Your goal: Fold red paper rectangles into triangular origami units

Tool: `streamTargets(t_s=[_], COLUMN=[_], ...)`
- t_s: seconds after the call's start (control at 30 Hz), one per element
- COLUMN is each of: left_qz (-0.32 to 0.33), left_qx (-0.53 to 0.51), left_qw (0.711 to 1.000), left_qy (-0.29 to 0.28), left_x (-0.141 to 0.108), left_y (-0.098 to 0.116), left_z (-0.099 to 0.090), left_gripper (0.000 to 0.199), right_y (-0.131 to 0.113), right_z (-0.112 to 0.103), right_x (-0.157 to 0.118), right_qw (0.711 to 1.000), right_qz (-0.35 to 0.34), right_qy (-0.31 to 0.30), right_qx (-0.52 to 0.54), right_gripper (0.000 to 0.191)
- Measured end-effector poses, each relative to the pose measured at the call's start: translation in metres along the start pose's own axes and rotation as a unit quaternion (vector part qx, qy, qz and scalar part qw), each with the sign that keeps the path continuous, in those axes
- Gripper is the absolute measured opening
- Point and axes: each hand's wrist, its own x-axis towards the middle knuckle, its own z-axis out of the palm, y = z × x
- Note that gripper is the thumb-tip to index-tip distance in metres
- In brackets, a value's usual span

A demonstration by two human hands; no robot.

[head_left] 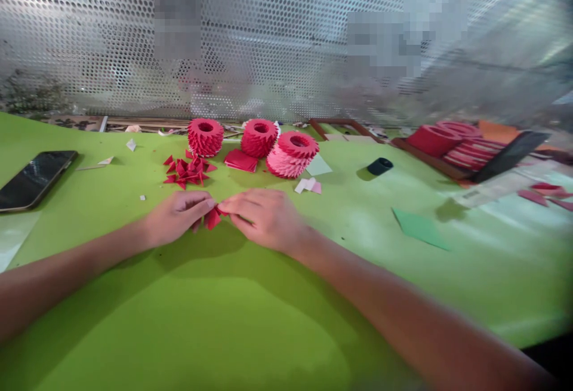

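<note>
Between my two hands is a small folded red paper piece [213,218], pinched at its upper edges. My left hand [178,215] is closed on its left side, and my right hand [264,215] grips its right side with thumb and fingers. Just beyond my left hand lies a pile of red folded paper triangles [188,170]. A short stack of red paper [240,160] rests past my right hand. Behind these stand a red paper ring [205,137], another red ring [259,138] and a pink ring with a red top [293,155].
A phone [38,179] lies at the left on the green table [201,331]. To the right are a black cylinder [380,167], a green paper sheet [419,228] and a tray [430,161] of red paper rings. A perforated metal panel [268,39] rises behind.
</note>
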Motion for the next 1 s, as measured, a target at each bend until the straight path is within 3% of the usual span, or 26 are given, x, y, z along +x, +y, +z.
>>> streamTargets(t_s=[0.13,0.23,0.33,0.47,0.67,1.0], left_qz=[0.022,0.044,0.056,0.050,0.053,0.057], left_qx=[0.054,0.091,0.143,0.184,0.208,0.138], left_qw=[0.998,0.995,0.987,0.979,0.974,0.987], left_qy=[0.015,0.023,0.049,0.069,0.077,0.062], left_x=[-0.001,-0.001,-0.002,-0.003,-0.005,-0.004], left_y=[0.002,0.005,0.006,0.005,0.006,0.009], left_z=[0.001,0.002,0.005,0.007,0.007,0.004], left_gripper=[0.038,0.037,0.038,0.039,0.039,0.035], right_y=[-0.007,-0.011,-0.011,-0.009,-0.009,-0.009], right_z=[-0.006,-0.008,-0.005,0.000,0.000,-0.001], right_x=[0.003,0.006,0.009,0.009,0.009,0.011], right_qw=[0.987,0.943,0.897,0.863,0.839,0.836], right_qz=[0.098,0.231,0.299,0.323,0.354,0.371], right_qy=[-0.013,-0.067,-0.132,-0.141,-0.146,-0.120], right_qx=[0.128,0.229,0.297,0.362,0.385,0.385], right_gripper=[0.026,0.028,0.036,0.031,0.033,0.030])
